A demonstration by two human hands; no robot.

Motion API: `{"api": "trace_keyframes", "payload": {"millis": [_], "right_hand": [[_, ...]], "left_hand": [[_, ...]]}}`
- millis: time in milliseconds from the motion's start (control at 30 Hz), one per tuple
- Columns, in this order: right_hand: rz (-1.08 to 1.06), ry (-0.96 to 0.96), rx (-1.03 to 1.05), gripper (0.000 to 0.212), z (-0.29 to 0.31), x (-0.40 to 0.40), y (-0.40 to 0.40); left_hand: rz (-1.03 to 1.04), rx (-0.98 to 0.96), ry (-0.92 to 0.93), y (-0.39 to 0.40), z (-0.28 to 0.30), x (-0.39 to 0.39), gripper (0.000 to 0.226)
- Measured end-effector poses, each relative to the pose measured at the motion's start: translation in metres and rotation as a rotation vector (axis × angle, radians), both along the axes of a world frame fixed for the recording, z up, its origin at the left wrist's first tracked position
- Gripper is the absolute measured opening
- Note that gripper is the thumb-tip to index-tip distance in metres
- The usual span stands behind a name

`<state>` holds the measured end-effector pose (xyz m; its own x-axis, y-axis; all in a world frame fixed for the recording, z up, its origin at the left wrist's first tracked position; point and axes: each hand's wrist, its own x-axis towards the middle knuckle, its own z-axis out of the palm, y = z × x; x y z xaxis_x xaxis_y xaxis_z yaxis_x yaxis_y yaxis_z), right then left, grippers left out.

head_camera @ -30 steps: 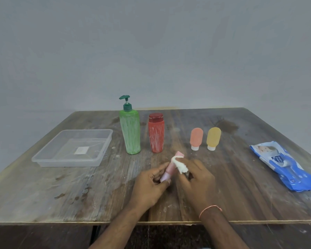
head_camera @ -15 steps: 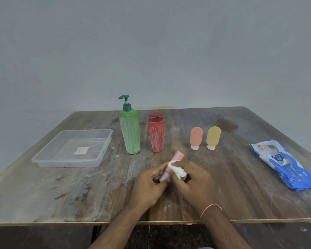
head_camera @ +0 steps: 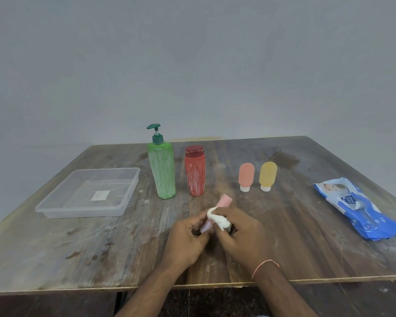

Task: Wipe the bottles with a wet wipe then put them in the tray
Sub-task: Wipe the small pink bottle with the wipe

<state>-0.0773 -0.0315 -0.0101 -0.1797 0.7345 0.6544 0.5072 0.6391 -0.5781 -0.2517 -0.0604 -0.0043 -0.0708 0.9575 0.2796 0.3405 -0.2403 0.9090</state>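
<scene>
Meanwhile, little was altered from half a second before: the white wet wipe [head_camera: 218,219] had been drawn slightly lower along the small pink bottle [head_camera: 216,212], and both hands had barely shifted near the front edge of the wooden table [head_camera: 78,248]. The bottle was held tilted, its upper end pointing away from the person, its lower end gripped by the curled fingers of the left hand [head_camera: 185,241]. The wipe was bunched against the bottle's middle and pinched there by the right hand [head_camera: 242,236]; how far it was wrapped around could not quite be made out. The hands were brought close together, possibly touching. Behind them, apart from both hands, a green pump bottle [head_camera: 161,172], a red bottle [head_camera: 194,173], a small orange bottle [head_camera: 246,177] and a small yellow bottle [head_camera: 267,176] were left standing in a row. The clear plastic tray [head_camera: 55,208] was seen well to the left, the blue wipes pack [head_camera: 357,209] well to the right.
</scene>
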Motion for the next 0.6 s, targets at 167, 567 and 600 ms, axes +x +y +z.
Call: {"api": "trace_keyframes", "payload": {"millis": [167,567,600], "right_hand": [[-0.217,0.208,-0.110,0.040,0.002,0.002,0.005],[-0.145,0.165,-0.207,0.022,0.000,0.002,0.011],[-0.186,0.253,-0.225,0.022,0.001,0.003,0.012]], "left_hand": [[0.024,-0.027,0.038,0.002,-0.004,-0.003,0.055],[-0.075,-0.145,-0.133,0.003,0.003,-0.007,0.057],[-0.091,-0.152,-0.108,0.002,0.004,-0.007,0.058]]}}
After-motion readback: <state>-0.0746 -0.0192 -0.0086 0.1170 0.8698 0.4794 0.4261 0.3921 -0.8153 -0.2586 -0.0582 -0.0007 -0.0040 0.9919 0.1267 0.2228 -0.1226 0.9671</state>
